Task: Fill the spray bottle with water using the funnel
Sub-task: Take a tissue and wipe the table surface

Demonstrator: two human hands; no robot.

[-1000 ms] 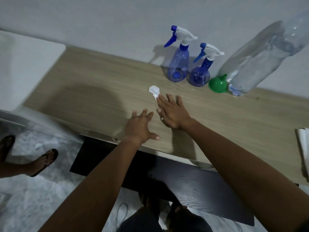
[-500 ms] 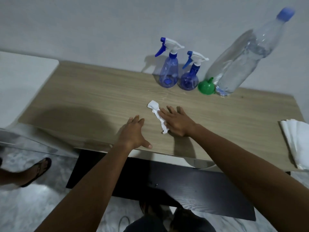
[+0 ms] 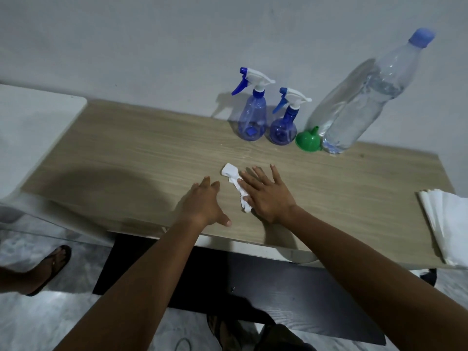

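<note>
At the worktop's (image 3: 131, 158) back, the funnel (image 3: 308, 141) and spray bottles (image 3: 253, 117) stand well beyond both hands; right hand (image 3: 266, 192) presses flat on a tissue (image 3: 234, 178), left hand (image 3: 203, 202) rests flat, fingers straight.

The left hand (image 3: 205, 203) and right hand (image 3: 266, 196) are bare, as are both forearms (image 3: 141, 287) up to the picture's edge. A dark garment (image 3: 283, 338) shows below, its kind unclear.
</note>
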